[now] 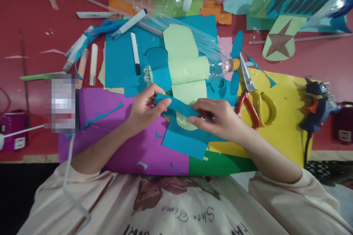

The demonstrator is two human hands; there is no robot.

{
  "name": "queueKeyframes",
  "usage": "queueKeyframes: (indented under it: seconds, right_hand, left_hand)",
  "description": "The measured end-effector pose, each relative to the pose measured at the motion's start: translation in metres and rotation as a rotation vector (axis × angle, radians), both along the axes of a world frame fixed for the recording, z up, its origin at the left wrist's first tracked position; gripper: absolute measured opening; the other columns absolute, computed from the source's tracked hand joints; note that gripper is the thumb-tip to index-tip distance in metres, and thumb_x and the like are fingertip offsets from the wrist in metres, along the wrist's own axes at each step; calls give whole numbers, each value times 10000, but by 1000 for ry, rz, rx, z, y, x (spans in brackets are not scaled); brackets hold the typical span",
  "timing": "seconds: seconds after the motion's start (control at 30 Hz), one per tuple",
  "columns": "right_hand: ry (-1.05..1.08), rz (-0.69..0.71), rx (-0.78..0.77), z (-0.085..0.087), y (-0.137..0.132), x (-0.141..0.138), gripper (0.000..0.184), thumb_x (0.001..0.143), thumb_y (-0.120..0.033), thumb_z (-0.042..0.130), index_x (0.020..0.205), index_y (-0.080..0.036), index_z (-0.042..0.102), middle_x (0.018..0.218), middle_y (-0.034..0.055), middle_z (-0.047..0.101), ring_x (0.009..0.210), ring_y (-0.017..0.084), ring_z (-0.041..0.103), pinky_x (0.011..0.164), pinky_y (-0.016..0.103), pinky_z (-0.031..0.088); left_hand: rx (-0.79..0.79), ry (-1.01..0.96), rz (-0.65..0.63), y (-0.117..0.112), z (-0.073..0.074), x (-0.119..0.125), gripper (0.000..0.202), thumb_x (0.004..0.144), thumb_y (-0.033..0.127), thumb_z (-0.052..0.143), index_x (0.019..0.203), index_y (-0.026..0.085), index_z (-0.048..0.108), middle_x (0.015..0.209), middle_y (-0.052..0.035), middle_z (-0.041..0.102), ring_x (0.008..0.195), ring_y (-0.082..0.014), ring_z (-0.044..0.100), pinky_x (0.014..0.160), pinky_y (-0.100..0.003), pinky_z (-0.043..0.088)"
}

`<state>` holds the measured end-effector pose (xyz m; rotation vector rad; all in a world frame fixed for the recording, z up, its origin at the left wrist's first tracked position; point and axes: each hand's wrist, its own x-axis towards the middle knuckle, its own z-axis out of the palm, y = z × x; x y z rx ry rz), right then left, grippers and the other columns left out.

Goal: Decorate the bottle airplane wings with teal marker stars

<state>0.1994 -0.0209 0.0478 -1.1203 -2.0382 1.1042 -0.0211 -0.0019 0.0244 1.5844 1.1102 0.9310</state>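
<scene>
Frame centre: we note left hand (pixel 149 107) and right hand (pixel 219 115) pinching a blue strip (pixel 178 105), which uneven pulling could crease or tear.

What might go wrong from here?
The blue strip, held between the left hand and right hand, might crease or tear if pulled.
The scissors lie close to the right hand, tips near the propeller; a sideways bump might push them into it.
</scene>
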Motion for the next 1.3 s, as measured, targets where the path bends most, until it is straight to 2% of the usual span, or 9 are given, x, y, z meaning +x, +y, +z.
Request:
queueKeyframes:
  seconds: [0.13,0.23,0.33,0.43,0.53,0.77,1.0,1.07,1.3]
  right_hand:
    - [110,-149,24,-8,4,0,182,894,-264,596,728,-188,598,622,-28,554,479,55,391,450,209,321]
    - [207,-289,-11,-15,7,4,175,863,-306,653,730,-201,610,605,-38,530,476,61,421,434,212,333]
    - [280,-390,-14,-22,10,10,214,845,-379,683,731,-212,616,597,-44,526,454,61,416,418,219,333]
    - [304,-497,45,-25,17,17,244,835,-434,691,738,-223,618,578,-49,508,460,69,410,426,228,326]
    - [323,-579,93,-21,27,24,278,808,-470,707,726,-226,601,550,-55,465,461,74,393,424,234,303]
    - [240,-513,57,-3,47,34,165,738,-278,712,644,-196,605,548,-39,495,478,58,369,445,243,290]
    - [144,-416,17,8,55,27,105,717,-200,656,636,-187,590,503,-57,437,445,53,314,417,252,208]
    - [119,-402,8,7,57,24,122,727,-202,659,630,-192,586,512,-56,438,450,54,306,425,257,211]
    - [60,-388,1,5,56,22,169,788,-217,669,641,-211,586,531,-51,429,468,69,301,458,269,240]
  left_hand:
    - [345,108,20,-1,-12,0,327,963,491,568,785,218,536,500,81,494,360,-53,403,351,-172,295]
    - [584,154,-4,2,-12,-3,261,983,372,572,780,210,557,508,81,495,389,-46,416,376,-168,286]
    - [697,196,-17,7,-9,-7,224,985,303,559,781,211,570,532,69,518,427,-58,445,401,-180,306]
    - [830,268,63,11,-11,-12,226,995,316,506,812,218,596,601,38,569,483,-87,487,466,-215,393]
    - [963,311,178,17,-20,-14,222,999,360,470,907,226,621,756,-12,604,707,-151,604,634,-276,508]
    - [894,435,182,21,-35,-11,303,1029,498,351,1225,340,518,1295,-58,556,1214,-225,554,973,-406,491]
    - [862,451,109,21,-35,-14,341,1033,515,324,1202,300,527,1364,-56,572,1261,-221,537,1040,-441,440]
    - [809,421,84,21,-35,-14,329,1028,516,349,1199,304,535,1384,-44,569,1284,-227,526,1076,-444,402]
    - [858,450,48,22,-37,-15,330,1028,470,348,1310,337,458,1401,-39,557,1258,-219,546,1043,-427,427]
